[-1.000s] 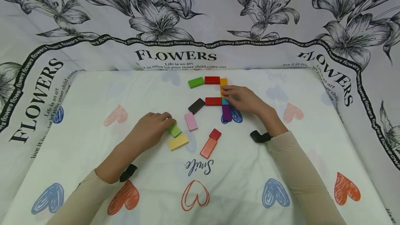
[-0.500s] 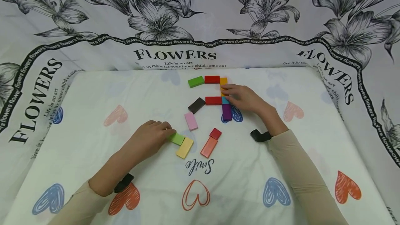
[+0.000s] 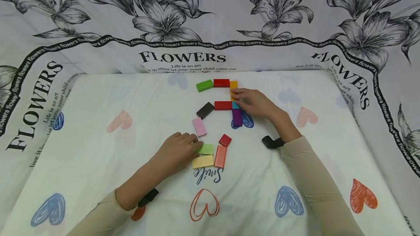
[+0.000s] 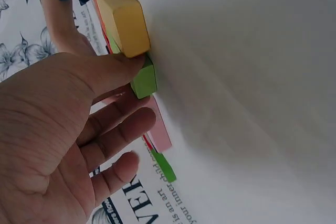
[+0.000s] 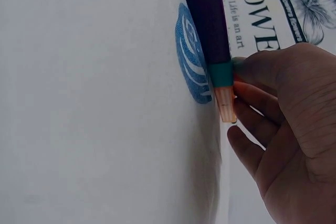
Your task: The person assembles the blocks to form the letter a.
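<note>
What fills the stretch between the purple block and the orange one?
A small blue block lies between the purple block and the orange block; the head and right wrist views both show it.

And it's my left arm [image 3: 101,212], beige-sleeved, slanting in from the lower left, bare from the wrist [image 3: 128,192] on, with my left hand [image 3: 175,154] low, back upward! Left thumb [image 4: 113,74] stretched forward, tip pressing in a pinch, the other fingers [image 4: 121,132] loosely bent and fanned apart beside it. Across on the other side, my right arm [image 3: 315,177] angles in from the lower right, right hand [image 3: 259,103] reaching farther forward, fingers pointing inward. Right thumb [image 5: 262,67] nearly straight, tip pressed inward; the fingers next to it relaxed, slightly spread.
</note>
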A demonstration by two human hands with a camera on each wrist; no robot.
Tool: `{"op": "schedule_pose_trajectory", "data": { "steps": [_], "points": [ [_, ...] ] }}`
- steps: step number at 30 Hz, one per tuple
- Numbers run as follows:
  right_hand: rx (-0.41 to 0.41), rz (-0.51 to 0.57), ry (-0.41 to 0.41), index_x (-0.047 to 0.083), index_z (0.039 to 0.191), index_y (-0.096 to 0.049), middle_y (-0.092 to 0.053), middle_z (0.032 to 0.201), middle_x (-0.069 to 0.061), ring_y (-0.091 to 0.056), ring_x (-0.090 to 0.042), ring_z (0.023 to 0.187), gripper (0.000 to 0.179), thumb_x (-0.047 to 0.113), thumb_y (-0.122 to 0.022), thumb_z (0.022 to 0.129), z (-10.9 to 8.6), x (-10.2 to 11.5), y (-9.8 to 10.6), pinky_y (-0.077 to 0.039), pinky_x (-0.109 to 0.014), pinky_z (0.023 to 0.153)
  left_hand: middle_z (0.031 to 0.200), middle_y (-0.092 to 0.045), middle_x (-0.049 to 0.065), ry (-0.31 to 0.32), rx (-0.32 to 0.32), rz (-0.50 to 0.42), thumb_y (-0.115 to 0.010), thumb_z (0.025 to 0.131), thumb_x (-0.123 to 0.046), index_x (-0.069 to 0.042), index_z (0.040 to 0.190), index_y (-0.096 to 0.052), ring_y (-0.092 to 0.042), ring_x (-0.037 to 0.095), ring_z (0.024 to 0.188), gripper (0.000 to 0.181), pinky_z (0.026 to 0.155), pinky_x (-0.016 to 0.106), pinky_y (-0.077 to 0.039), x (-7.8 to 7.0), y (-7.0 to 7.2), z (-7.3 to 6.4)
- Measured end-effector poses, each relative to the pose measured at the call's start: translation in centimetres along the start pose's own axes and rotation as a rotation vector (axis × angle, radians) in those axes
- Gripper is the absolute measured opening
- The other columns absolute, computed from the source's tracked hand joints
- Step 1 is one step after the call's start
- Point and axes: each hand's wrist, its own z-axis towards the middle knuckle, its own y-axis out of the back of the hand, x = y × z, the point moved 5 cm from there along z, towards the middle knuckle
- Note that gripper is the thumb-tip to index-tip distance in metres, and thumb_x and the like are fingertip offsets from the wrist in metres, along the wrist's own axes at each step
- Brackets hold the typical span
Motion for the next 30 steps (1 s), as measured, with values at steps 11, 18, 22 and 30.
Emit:
{"op": "schedule_pose_trajectory", "data": {
  "steps": [11, 18, 22, 30],
  "points": [
    [0.017, 0.007, -0.019, 0.009, 0.146, -0.063, -0.051, 0.164, -0.006, -0.041, -0.033, 0.158, 0.040, 0.020, -0.061, 0.107, 0.0, -0.3, 0.0, -0.035, -0.055, 0.129, 0.112, -0.076, 0.001, -0.027, -0.002, -0.026, -0.081, 0.093, -0.029, -0.019, 0.118, -0.075, -0.071, 0.019, 0.101, 0.028, 0.080, 0.031, -0.055, -1.5, -0.4, 1.4],
    [0.020, -0.005, -0.006, 0.010, 0.147, -0.062, -0.051, 0.164, -0.006, -0.040, -0.032, 0.158, 0.041, 0.020, -0.060, 0.108, 0.0, -0.4, -0.1, -0.034, -0.054, 0.130, 0.110, -0.077, -0.001, -0.059, -0.067, -0.019, -0.084, 0.091, -0.022, -0.018, 0.116, -0.078, -0.070, 0.018, 0.102, 0.026, 0.085, 0.032, -0.058, -1.3, 0.2, 2.3],
    [0.022, -0.010, -0.004, 0.010, 0.148, -0.061, -0.051, 0.164, -0.006, -0.040, -0.032, 0.158, 0.042, 0.021, -0.060, 0.108, 0.1, -0.5, -0.2, -0.034, -0.055, 0.129, 0.113, -0.077, 0.000, -0.041, -0.034, -0.055, -0.083, 0.092, -0.024, -0.018, 0.120, -0.077, -0.069, 0.019, 0.105, 0.030, 0.088, 0.032, -0.058, -1.0, 0.0, 2.6],
    [0.015, -0.005, -0.018, 0.012, 0.149, -0.061, -0.051, 0.164, -0.003, -0.040, -0.030, 0.159, 0.042, 0.023, -0.061, 0.108, 0.1, -0.7, -0.2, -0.034, -0.053, 0.130, 0.116, -0.076, 0.001, -0.039, -0.049, -0.049, -0.081, 0.094, -0.024, -0.017, 0.124, -0.075, -0.069, 0.019, 0.107, 0.031, 0.090, 0.032, -0.056, -0.6, -0.6, 2.6]
  ]
}}
